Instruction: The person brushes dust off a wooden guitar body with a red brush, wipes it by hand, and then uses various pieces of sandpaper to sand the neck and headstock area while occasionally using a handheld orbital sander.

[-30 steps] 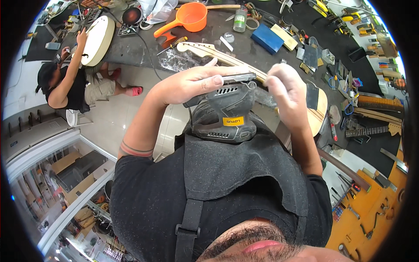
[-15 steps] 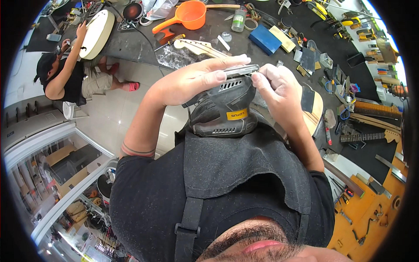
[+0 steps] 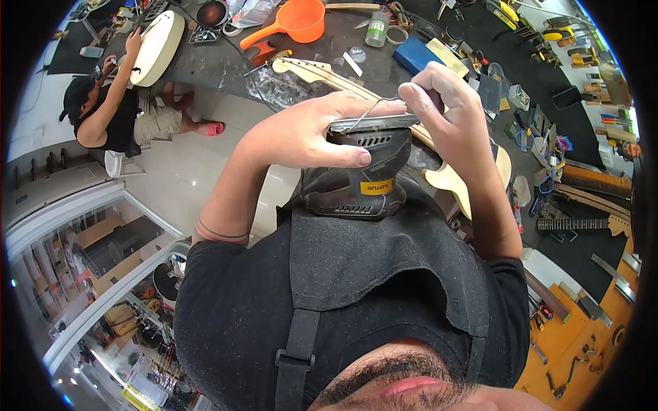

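Note:
A black electric sheet sander (image 3: 356, 185) with a yellow label rests against my apron, its flat metal base plate (image 3: 377, 123) facing up. My left hand (image 3: 308, 133) wraps round the plate end, fingers on top and thumb along the black housing. A bent wire clamp (image 3: 373, 108) stands raised above the plate. My right hand (image 3: 449, 109) is at the plate's right end, fingers curled and thumb and fingertip at the wire's end. Behind the sander lies a pale electric guitar (image 3: 445, 179), its headstock (image 3: 301, 68) to the left; my hands and the sander hide part of it.
On the dark bench are an orange dipper (image 3: 301, 20), a clear bottle (image 3: 376, 29), a blue block (image 3: 415, 55) and a loose guitar neck (image 3: 572, 224). Hand tools crowd the right side. At the left, another person (image 3: 103, 113) holds a cream guitar body (image 3: 157, 48).
My right hand has lifted from the sander's edge, up and to the right. The wire clamp now stands up from the plate. My left thumb has slid down onto the housing.

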### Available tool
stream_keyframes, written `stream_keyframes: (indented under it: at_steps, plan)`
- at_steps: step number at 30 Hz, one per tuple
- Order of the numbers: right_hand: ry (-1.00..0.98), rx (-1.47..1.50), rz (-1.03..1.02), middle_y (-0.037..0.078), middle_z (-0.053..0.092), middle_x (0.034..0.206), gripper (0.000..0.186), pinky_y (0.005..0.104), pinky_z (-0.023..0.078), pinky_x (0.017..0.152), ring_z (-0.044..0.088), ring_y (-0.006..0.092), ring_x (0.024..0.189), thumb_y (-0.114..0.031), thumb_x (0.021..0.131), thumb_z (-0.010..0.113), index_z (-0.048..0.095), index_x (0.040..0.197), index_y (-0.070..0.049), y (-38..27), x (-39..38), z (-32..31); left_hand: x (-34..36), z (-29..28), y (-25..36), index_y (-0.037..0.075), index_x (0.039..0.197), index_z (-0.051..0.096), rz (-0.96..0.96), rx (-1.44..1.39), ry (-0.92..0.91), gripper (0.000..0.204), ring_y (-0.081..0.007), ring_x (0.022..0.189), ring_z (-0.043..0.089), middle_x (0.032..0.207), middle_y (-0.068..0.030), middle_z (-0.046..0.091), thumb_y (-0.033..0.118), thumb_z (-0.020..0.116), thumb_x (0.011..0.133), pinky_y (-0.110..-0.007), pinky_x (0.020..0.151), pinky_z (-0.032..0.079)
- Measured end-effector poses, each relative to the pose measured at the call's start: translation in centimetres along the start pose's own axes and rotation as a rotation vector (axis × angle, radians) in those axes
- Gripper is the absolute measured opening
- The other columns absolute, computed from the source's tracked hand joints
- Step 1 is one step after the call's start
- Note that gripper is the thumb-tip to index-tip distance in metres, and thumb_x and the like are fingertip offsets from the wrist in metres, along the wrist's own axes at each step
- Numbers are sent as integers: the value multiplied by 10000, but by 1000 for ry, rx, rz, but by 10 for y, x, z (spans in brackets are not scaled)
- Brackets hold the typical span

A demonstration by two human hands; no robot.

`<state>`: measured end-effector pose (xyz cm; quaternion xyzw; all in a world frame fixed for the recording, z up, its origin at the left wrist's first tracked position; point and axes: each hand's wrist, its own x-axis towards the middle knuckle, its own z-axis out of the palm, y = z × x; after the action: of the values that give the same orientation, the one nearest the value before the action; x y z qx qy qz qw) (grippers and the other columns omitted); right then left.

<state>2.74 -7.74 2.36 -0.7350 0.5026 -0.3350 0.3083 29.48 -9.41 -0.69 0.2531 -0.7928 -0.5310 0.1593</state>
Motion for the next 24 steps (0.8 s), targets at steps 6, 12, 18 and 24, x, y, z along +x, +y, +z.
stream_keyframes:
  at_steps: [6, 12, 18, 24]
  plan:
    - [-126, 408, 1, 44, 665, 1050, 205, 306, 510, 912, 628, 149, 990, -194, 1077, 729, 726, 1076, 11, 28, -12, 1, -1, 4, 1, 87, 1653, 535, -84, -2, 11, 767, -320, 1430, 575, 1596, -170, 595, 388, 766, 987, -431, 1246, 393]
    - [-84, 382, -98, 60, 701, 1173, 210, 315, 514, 993, 646, 146, 1115, -204, 1090, 722, 744, 1166, -9, 33, -12, 10, 2, 8, 3, 38, 1639, 533, -1, -57, 32, 698, -307, 1537, 522, 1657, -185, 560, 337, 715, 1035, -431, 1286, 362]
    - [-80, 474, 51, 38, 724, 1055, 229, 277, 537, 921, 671, 112, 1017, -199, 1127, 669, 732, 1171, 16, 24, -16, 15, 5, 7, 6, 12, 1623, 543, -67, -111, 1, 687, -297, 1530, 535, 1632, -186, 589, 328, 717, 1039, -435, 1280, 378]
    - [-21, 508, 84, 40, 713, 1001, 182, 273, 543, 888, 664, 102, 960, -140, 1131, 627, 697, 1115, 28, 15, -11, 21, 9, 6, 7, -2, 1607, 555, -27, -119, -21, 664, -303, 1516, 543, 1612, -190, 601, 311, 724, 1047, -435, 1273, 386]
